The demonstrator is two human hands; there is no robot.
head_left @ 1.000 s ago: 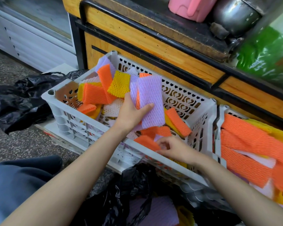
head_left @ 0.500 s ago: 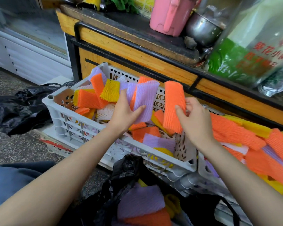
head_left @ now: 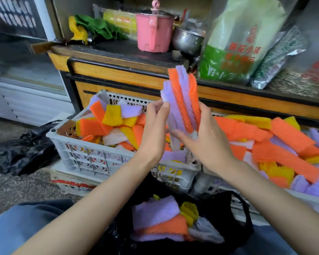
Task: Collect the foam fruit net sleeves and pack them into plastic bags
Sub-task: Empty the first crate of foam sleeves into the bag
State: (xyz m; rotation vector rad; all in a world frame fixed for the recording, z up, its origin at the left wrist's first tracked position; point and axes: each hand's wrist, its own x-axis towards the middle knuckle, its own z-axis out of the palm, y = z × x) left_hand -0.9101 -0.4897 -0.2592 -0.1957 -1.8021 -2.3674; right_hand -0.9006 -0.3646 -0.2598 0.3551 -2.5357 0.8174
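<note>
Packing under way: a black plastic bag [head_left: 234, 218] gapes on the floor between a person's knees, with packed sleeves [head_left: 155, 216] in lavender, orange and yellow lying loose in its mouth. Above it, over the near right corner of a white crate [head_left: 92, 157], both hands raise an upright stack of foam net sleeves [head_left: 180, 102], orange and lavender alternating. The left hand [head_left: 153, 133] has its grip closed on the stack's lavender left face, thumb and fingers pinching. The right hand [head_left: 208, 144] grips the base from the other side, fingers curled beneath it. That hold looks the weak point: the stack is clamped only near its bottom and its top fans apart. Any slackening on the way down to the bag could let the light, springy sleeves splay and spill onto the floor or back into the crate. The bag's limp rim, held by neither hand, might also fold shut under the load. More sleeves fill the white crate, and a second heap of sleeves [head_left: 284, 142] rises just beyond its right wall. Farther back, a pink pot [head_left: 153, 30] stands on a dark worktop [head_left: 118, 50], set back from its front edge
</note>
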